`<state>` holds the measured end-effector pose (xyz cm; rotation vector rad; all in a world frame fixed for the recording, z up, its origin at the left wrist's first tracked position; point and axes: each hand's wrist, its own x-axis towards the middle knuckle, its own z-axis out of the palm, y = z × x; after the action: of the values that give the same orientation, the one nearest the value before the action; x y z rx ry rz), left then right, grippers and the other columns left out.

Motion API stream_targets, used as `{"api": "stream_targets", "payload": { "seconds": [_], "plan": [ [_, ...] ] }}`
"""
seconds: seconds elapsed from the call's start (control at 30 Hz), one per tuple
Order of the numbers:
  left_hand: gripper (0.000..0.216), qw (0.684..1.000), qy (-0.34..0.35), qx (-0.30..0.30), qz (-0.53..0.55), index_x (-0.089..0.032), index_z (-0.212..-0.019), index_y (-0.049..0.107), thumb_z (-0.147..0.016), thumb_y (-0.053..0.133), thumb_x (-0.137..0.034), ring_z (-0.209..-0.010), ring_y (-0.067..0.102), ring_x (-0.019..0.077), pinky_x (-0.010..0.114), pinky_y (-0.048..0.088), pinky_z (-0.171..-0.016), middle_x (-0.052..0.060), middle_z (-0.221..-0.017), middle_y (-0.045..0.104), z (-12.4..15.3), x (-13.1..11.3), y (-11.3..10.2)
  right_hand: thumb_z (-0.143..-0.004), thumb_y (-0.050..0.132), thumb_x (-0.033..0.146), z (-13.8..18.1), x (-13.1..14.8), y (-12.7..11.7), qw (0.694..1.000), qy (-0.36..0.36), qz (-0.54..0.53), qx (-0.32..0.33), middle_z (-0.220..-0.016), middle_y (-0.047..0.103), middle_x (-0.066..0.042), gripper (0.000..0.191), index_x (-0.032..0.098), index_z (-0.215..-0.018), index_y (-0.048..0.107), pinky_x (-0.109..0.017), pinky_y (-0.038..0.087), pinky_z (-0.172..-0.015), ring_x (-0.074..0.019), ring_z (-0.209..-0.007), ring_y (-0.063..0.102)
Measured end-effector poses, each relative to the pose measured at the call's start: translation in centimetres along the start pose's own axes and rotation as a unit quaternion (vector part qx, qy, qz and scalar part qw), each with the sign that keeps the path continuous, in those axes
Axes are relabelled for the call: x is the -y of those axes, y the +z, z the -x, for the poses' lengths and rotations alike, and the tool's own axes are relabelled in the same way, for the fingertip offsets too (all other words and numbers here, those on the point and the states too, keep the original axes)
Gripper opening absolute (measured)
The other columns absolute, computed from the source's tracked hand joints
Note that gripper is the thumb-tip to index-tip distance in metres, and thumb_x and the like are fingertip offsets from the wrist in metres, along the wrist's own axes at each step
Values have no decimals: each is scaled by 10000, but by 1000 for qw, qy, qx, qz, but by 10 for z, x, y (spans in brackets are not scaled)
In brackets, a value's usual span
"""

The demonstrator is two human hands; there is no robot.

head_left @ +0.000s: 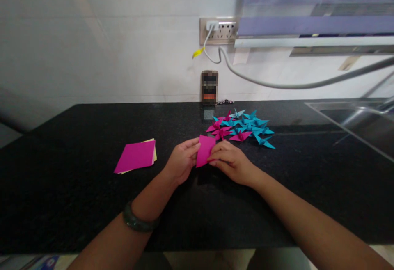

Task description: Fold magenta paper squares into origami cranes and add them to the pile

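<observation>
A folded piece of magenta paper (205, 150) is held between my two hands, a little above the dark countertop. My left hand (184, 158) pinches its left edge, thumb on the front face. At its lower right edge, the fingers of my right hand (231, 161) are closed on the paper. Just beyond my right hand lies a group of folded paper cranes (248, 127), most of them blue and several magenta. To the left of my left hand rests a stack of square paper (135, 156), magenta on top with pale yellow and pink edges showing beneath.
A phone (209, 87) leans against the wall behind the cranes, a small beaded strand (226, 101) beside it. A sink (366, 124) is set into the black countertop (76, 204) at right. A grey cable (277, 84) crosses the wall near a socket (227, 31).
</observation>
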<state>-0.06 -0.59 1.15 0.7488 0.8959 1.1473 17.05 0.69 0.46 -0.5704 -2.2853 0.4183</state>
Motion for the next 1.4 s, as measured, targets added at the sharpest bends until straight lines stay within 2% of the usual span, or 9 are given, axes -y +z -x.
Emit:
{"api": "stream_targets", "payload": {
  "seconds": [0.23, 0.43, 0.5, 0.57, 0.67, 0.73, 0.97, 1.17, 1.4],
  "plan": [
    [183, 1000, -4, 6, 0, -123, -855, 642, -690, 652, -202, -609, 592, 100, 237, 474, -622, 37, -759, 667, 0, 2, 0, -838, 507, 217, -2, 6, 3, 994, 52, -78, -54, -772, 594, -36, 120, 184, -799, 616, -262, 467, -691, -124, -742, 556],
    [217, 997, -21, 66, -21, -91, -875, 663, -711, 641, -233, -644, 600, 117, 231, 459, -645, 64, -748, 677, 0, 5, -3, -839, 504, 198, -3, 12, 0, 997, 2, -78, 14, -791, 598, -43, 122, 173, -789, 613, -273, 455, -752, -126, -785, 548],
    [188, 998, -8, 53, -16, -95, -851, 662, -697, 652, -203, -644, 597, 107, 226, 462, -660, 51, -735, 672, -1, 6, -3, -834, 507, 205, -3, 13, 1, 997, 22, -72, -16, -777, 588, -41, 120, 174, -771, 605, -280, 454, -733, -130, -766, 542],
    [168, 1000, 12, 26, -2, -108, -839, 653, -685, 658, -175, -671, 601, 103, 223, 469, -674, 43, -764, 672, -2, 7, -4, -825, 512, 220, -2, 11, 4, 992, 75, -53, -83, -762, 563, -40, 129, 174, -736, 595, -284, 448, -695, -136, -742, 530],
    [196, 1000, 27, 4, 0, -129, -867, 640, -676, 662, -165, -721, 611, 109, 222, 482, -671, 43, -851, 671, -2, 8, -4, -791, 547, 248, -2, 6, 9, 967, 170, -25, -189, -755, 527, -40, 140, 174, -677, 578, -289, 436, -664, -150, -738, 515],
    [215, 999, 29, 12, -17, -133, -887, 640, -679, 662, -178, -725, 611, 108, 215, 486, -659, 46, -873, 669, -1, 9, -3, -754, 579, 262, -2, 2, 12, 952, 210, -31, -220, -741, 525, -35, 150, 174, -636, 554, -290, 433, -657, -155, -731, 514],
    [207, 996, 33, 18, -77, -127, -872, 650, -683, 640, -209, -688, 609, 110, 213, 503, -624, 37, -802, 667, 3, 8, 2, -726, 571, 346, -2, -1, 14, 912, 344, -126, -186, -577, 503, 13, 199, 163, -654, 543, -234, 379, -507, -109, -532, 460],
    [281, 992, 61, -8, -106, -138, -921, 618, -691, 635, -299, -651, 606, 129, 232, 521, -537, 27, -764, 649, 4, 10, 2, -720, 572, 346, -3, 3, 13, 915, 337, -134, -178, -539, 487, 21, 206, 170, -625, 520, -224, 353, -485, -104, -509, 443],
    [400, 987, 57, 1, -152, -123, -1025, 587, -677, 635, -314, -657, 618, 145, 230, 516, -512, 54, -808, 667, 6, 8, 4, -724, 572, 302, -4, 3, 13, 928, 306, -108, -182, -563, 489, 17, 185, 172, -606, 515, -232, 368, -532, -112, -558, 453]
  ]
}}
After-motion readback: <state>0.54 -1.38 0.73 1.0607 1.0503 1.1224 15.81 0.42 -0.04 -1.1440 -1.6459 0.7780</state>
